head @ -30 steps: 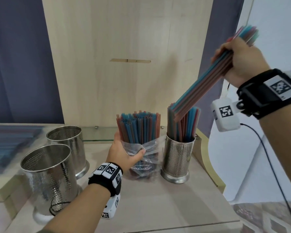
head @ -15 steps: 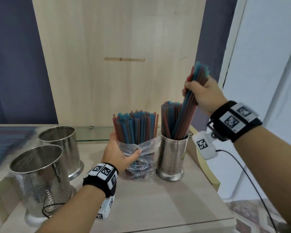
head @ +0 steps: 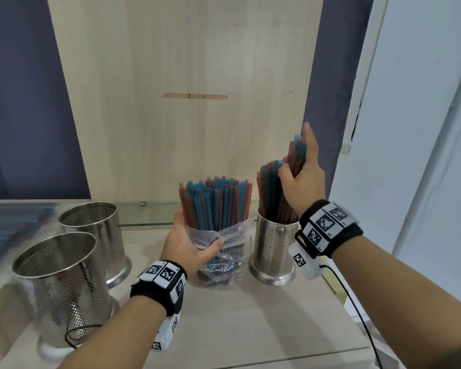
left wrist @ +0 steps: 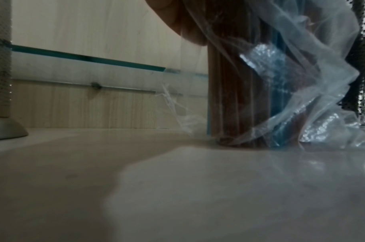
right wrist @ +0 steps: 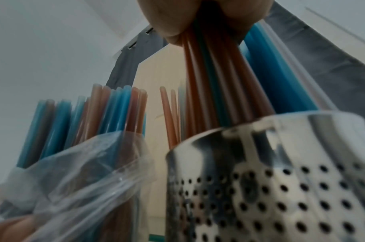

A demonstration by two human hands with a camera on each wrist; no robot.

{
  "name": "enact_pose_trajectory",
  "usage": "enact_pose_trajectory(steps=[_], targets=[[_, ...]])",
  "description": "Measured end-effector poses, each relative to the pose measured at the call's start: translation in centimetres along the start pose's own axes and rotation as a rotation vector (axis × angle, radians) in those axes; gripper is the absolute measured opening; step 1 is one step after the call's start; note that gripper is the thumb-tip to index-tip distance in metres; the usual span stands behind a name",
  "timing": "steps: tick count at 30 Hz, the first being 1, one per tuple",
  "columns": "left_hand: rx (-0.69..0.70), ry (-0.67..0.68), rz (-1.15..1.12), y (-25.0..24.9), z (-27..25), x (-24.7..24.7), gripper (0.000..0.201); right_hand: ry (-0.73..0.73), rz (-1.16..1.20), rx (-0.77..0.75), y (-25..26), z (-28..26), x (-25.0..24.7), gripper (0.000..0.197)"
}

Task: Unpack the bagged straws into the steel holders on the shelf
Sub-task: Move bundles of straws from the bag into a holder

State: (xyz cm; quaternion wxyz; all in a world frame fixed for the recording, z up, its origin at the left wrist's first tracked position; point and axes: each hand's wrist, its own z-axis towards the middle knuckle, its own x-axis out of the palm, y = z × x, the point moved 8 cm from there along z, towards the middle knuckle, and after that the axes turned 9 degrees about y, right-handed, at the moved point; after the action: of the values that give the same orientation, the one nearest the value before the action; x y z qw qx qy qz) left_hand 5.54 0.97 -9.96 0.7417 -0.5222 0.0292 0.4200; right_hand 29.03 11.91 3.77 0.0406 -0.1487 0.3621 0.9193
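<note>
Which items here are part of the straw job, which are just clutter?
In the job:
- bagged straws, gripped by left hand
- straw bunch in right hand
- right holder, partly filled
- two empty holders

Lying about:
- glass strip at the back
- black cable

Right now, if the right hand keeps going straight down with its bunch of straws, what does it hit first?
Probably the straws already standing in the steel holder. The right hand grips its bunch directly above that holder, lower ends already inside the rim. The bagged straws stand beside it; depth between them is unclear.
</note>
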Motion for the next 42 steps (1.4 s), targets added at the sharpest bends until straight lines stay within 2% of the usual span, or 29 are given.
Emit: enact_pose_trajectory(steps=[3, 6, 11, 13, 16, 20, 22, 24, 27, 31, 34, 36, 38, 42], targets=[[0.0, 0.001, 0.002, 0.0, 0.0, 0.1, 0.09, 0.004, -0.111, 0.007, -0.3, 0.4, 0.1, 0.056], [-0.004, 0.009, -0.007, 0.2, 0.1, 0.1, 0.091, 0.03, -0.172, 0.004, -0.8, 0.0, 0.7, 0.052], [-0.004, 0.007, -0.008, 0.5, 0.3, 0.2, 0.094, -0.017, -0.337, -0.175, 0.0, -0.7, 1.0, 0.035], [-0.007, 0.008, -0.009, 0.6, 0.3, 0.2, 0.094, -0.012, -0.372, -0.209, 0.1, -0.9, 1.1, 0.042], [0.001, 0.008, -0.012, 0.3, 0.2, 0.2, 0.093, 0.081, -0.381, -0.19, -0.5, -1.0, 1.7, 0.065], [0.006, -0.012, -0.004, -0.2, 0.0, -0.1, 0.088, 0.008, -0.659, -0.424, -0.1, -1.8, 2.3, 0.05], [0.004, -0.005, -0.001, -0.2, -0.1, 0.0, 0.089, -0.062, -0.797, -0.472, -0.1, -2.0, 2.1, 0.043], [0.001, 0.002, -0.008, -0.2, -0.1, 0.0, 0.089, -0.076, -0.878, -0.466, 0.2, -2.0, 1.8, 0.044], [0.005, 0.001, -0.011, -0.3, -0.1, 0.0, 0.088, -0.04, -0.806, -0.407, 0.5, -2.1, 0.7, 0.059], [-0.001, 0.005, -0.017, -0.2, -0.1, 0.1, 0.088, -0.032, -0.736, -0.153, -1.2, -2.0, -0.9, 0.087], [-0.004, 0.006, -0.019, -0.2, -0.1, 0.1, 0.09, 0.116, -0.638, 0.006, -3.8, -2.0, -0.3, 0.1], [-0.006, 0.009, -0.022, -0.2, -0.1, 0.2, 0.089, 0.186, -0.458, 0.021, -4.5, -2.0, 0.1, 0.101], [-0.003, 0.007, -0.02, -0.3, -0.1, 0.3, 0.089, 0.162, -0.365, 0.004, -4.3, -1.9, -0.2, 0.101], [0.0, 0.001, -0.013, -0.1, -0.1, 0.2, 0.09, 0.175, -0.547, -0.013, -4.2, -2.0, -0.2, 0.096]])
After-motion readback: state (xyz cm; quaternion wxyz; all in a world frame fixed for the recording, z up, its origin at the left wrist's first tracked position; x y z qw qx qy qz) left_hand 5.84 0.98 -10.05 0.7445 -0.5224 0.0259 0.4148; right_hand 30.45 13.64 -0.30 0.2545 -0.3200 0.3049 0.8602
